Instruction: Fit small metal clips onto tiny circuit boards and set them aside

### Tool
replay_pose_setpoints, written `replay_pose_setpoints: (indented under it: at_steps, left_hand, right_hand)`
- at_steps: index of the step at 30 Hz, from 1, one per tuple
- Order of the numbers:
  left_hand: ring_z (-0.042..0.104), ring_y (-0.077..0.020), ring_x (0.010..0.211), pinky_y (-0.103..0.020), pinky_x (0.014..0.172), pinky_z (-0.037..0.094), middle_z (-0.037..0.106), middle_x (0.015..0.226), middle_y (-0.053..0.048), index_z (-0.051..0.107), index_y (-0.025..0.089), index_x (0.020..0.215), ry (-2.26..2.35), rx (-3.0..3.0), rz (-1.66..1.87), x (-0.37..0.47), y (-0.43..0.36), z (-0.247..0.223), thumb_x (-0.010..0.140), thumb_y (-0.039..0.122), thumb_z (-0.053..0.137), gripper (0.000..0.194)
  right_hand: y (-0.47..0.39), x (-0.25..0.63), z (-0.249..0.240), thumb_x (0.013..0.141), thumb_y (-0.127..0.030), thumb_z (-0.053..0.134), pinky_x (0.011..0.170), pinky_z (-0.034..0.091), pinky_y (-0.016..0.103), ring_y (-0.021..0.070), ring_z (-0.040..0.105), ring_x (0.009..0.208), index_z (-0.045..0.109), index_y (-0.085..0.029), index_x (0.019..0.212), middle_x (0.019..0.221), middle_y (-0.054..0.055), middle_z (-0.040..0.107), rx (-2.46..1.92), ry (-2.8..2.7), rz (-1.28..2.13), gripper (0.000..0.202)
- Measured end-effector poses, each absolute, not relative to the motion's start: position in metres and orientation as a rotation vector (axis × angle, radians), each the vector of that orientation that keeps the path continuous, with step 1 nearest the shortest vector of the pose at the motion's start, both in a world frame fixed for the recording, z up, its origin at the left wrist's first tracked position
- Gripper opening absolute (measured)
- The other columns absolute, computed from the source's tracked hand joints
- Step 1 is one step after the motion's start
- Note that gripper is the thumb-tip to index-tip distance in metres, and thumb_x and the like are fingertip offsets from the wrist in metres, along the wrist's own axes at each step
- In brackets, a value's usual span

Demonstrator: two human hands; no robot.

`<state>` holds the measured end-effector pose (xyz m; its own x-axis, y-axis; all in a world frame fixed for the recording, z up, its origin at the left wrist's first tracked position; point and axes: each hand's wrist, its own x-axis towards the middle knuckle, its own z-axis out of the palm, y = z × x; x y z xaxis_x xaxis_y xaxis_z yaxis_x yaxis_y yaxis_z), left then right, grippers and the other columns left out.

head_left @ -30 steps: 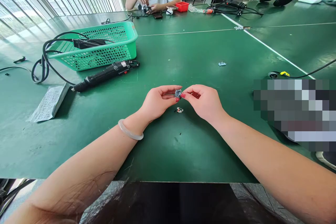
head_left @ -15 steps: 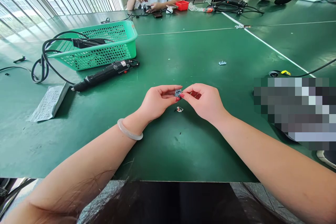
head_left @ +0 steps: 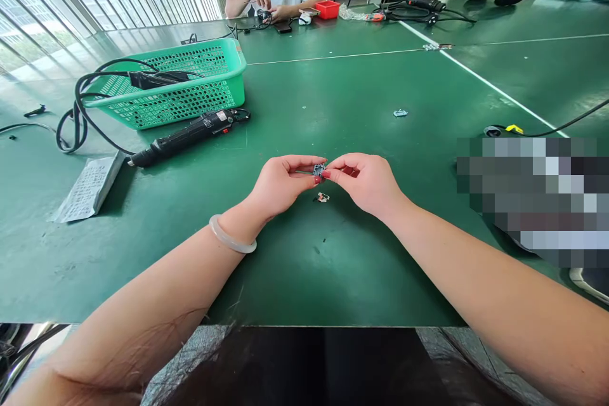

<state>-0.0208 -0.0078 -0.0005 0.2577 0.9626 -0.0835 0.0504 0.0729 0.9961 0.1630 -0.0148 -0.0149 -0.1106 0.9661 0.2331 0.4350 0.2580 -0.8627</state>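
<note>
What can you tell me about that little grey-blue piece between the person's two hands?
The small grey-blue piece looks hard, perhaps plastic or metal, with darker and lighter patches across its visible face; its finer parts are too small to make out. It sits between the left hand's thumb below and fingers above, while the right hand's fingertips meet its right edge. It appears held just over the green table.

Open tabletop [head_left: 347,120] beyond right grip [head_left: 370,181], basket [head_left: 190,106] and black tool [head_left: 188,137] blocking left
</note>
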Motion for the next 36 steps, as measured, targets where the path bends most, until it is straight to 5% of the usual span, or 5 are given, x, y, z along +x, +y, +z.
replay_pose_setpoints:
  at_steps: [7,15,27,36]
  left_hand:
    - [0.073,-0.0149,0.081,-0.041,0.099,0.054,0.075,0.090,-0.004,0.073,0.012,0.097,1.129,1.066,1.045,-0.0209,-0.0028,-0.0001,0.069,0.002,0.074,0.030]
    - [0.072,-0.0127,0.083,-0.038,0.102,0.052,0.073,0.094,-0.005,0.068,0.011,0.103,1.158,1.031,1.020,-0.0223,0.0003,-0.0021,0.074,0.000,0.070,0.031]
    - [0.072,-0.0154,0.081,-0.038,0.089,0.057,0.077,0.094,-0.008,0.065,0.013,0.103,1.062,1.275,0.819,-0.0185,-0.0055,-0.0056,0.074,0.008,0.077,0.031]
    - [0.071,-0.0154,0.072,-0.037,0.082,0.056,0.076,0.082,-0.005,0.065,0.015,0.100,1.043,1.369,0.750,-0.0168,-0.0078,-0.0054,0.076,0.013,0.076,0.027]
  right_hand:
    - [-0.0128,0.1626,-0.0137,0.079,-0.020,0.074,0.065,0.042,0.032,0.0144,0.055,0.066,0.077,-0.022,0.080,0.079,0.001,0.068,-1.502,-1.988,0.750,0.003]
    - [-0.0142,0.1631,-0.0192,0.083,-0.016,0.069,0.071,0.044,0.031,0.0158,0.058,0.078,0.074,-0.023,0.073,0.084,0.001,0.066,-1.270,-2.284,0.695,0.013]
    - [-0.0138,0.1662,-0.0135,0.072,-0.046,0.079,0.063,0.044,0.032,0.0132,0.054,0.061,0.076,-0.020,0.077,0.072,0.003,0.072,-1.247,-1.480,1.121,0.026]
    - [-0.0163,0.1589,-0.0142,0.070,-0.048,0.080,0.068,0.049,0.037,0.0181,0.060,0.068,0.077,-0.022,0.071,0.075,0.004,0.073,-1.325,-1.513,0.891,0.025]
